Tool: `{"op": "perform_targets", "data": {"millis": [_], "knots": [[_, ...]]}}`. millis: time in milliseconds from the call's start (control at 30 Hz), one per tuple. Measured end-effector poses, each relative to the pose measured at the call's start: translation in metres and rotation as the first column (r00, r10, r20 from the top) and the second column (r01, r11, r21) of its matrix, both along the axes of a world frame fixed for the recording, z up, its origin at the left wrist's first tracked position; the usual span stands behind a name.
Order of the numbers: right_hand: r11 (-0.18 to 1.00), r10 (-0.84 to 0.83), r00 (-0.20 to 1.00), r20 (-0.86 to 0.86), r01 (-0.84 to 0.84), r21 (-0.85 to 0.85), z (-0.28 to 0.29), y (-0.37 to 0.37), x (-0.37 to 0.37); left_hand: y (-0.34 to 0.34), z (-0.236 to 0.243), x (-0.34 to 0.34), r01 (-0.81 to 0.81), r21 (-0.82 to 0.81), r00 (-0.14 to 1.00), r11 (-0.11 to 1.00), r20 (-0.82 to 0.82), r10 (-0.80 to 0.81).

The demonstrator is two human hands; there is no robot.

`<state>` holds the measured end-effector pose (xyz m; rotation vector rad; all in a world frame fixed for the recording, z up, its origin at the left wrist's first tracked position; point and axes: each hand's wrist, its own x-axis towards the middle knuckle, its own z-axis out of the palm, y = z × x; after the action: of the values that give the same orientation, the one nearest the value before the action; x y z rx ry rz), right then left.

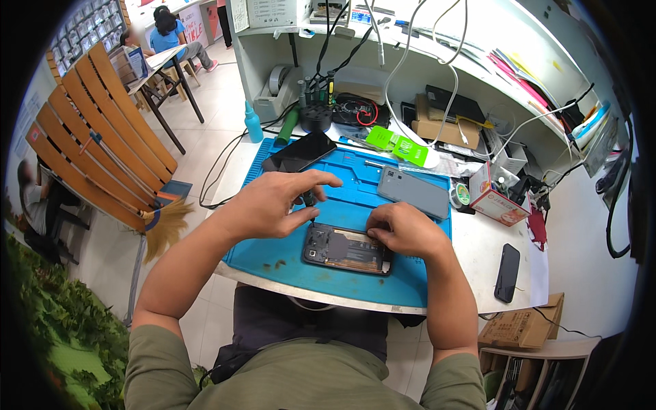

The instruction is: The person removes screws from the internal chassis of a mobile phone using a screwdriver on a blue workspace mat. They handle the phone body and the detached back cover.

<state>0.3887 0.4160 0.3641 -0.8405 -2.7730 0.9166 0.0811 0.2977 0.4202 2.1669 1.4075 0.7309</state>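
An opened phone [348, 249] with its back cover off lies on a blue repair mat [287, 270], its inner parts showing. My left hand [270, 205] is over the phone's upper left corner, closed around a short dark screwdriver [309, 199] whose thin tip points down at that corner. Its index finger stretches out above the tool. With its fingertips pinched together, my right hand [408, 229] grips the phone's upper right edge. A grey phone back cover [413, 192] rests just beyond my right hand. Behind my left hand lies a dark phone screen [301, 152].
A teal bottle [253, 124], a green tube [288, 126] and a black tool holder [315, 116] stand at the back left. Green packets [400, 145], a solder spool [460, 195] and a small box [499, 198] line the back right. Another phone [506, 273] lies at right.
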Motion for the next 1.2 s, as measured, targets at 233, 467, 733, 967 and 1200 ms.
{"op": "perform_targets", "data": {"millis": [233,467,733,967,1200], "knots": [[0.996,0.007,0.999,-0.042,-0.011,-0.083,-0.001,0.004,0.003,-0.002,0.006,0.000,0.007,-0.043,1.000,0.999,-0.003,-0.007],[0.970,-0.012,0.977,-0.211,0.062,0.234,-0.006,-0.019,-0.023,-0.006,-0.022,-0.003,-0.003,0.084,0.989,0.996,0.147,-0.010],[0.950,0.050,0.934,-0.355,0.065,0.306,-0.011,-0.031,-0.037,-0.013,-0.042,0.002,-0.232,0.104,0.889,0.967,0.426,0.167],[0.963,0.041,0.903,-0.427,0.077,0.257,-0.020,-0.036,-0.047,-0.003,-0.048,0.018,-0.232,0.069,0.789,0.970,0.597,0.146],[0.895,-0.235,0.862,-0.449,0.372,0.246,-0.004,0.003,-0.017,-0.002,-0.047,0.018,-0.321,0.136,0.739,0.937,0.655,0.159]]}}
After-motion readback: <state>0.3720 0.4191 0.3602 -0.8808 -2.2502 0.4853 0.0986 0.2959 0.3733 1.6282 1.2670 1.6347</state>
